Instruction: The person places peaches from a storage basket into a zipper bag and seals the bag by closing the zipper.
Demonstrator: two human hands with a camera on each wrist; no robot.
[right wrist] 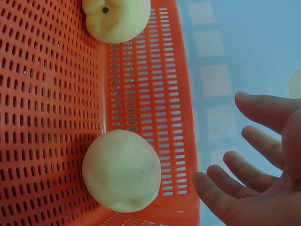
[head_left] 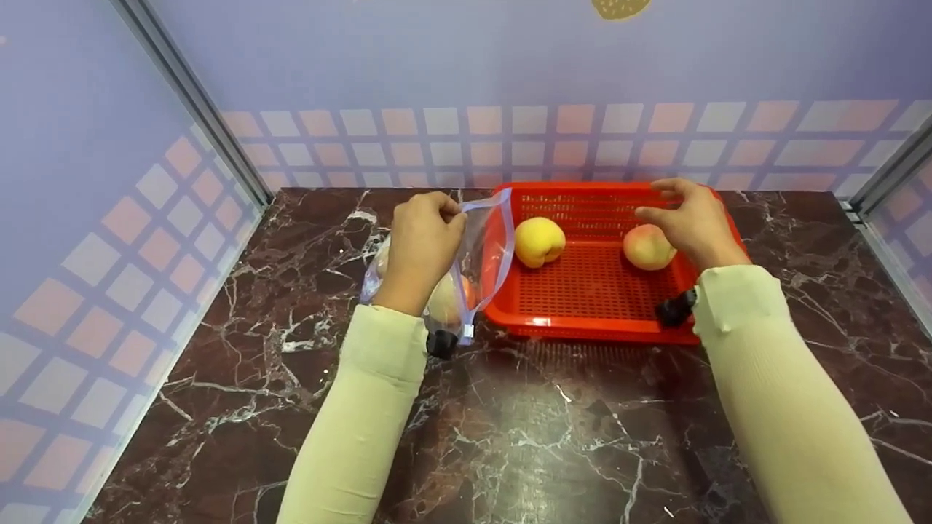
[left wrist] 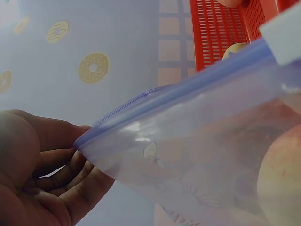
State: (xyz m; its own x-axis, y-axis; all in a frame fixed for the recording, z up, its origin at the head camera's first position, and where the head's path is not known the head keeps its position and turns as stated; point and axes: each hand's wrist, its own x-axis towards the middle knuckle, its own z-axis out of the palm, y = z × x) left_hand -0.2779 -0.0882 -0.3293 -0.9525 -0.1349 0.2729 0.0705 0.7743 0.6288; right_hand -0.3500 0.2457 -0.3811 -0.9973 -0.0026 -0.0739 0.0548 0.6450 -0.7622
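My left hand [head_left: 428,244] pinches the top edge of a clear zip bag [left wrist: 188,141] with a purple seal, between thumb and fingertips. The bag's mouth gapes toward the basket, and peaches [left wrist: 284,176] show through its plastic. Over the right part of the red basket [head_left: 597,331], my right hand [head_left: 692,222] is spread with nothing in it. Just below and left of that hand lies a pinkish peach [head_left: 648,247] in the basket. A yellow peach [head_left: 540,241] sits at the basket's left side, close to the bag's opening.
The basket stands on a dark marbled tabletop [head_left: 510,437], near the back wall [head_left: 451,73] with its checked border. A side wall [head_left: 95,218] rises at the left. A white slider [head_left: 468,330] sits at the bag's near corner.
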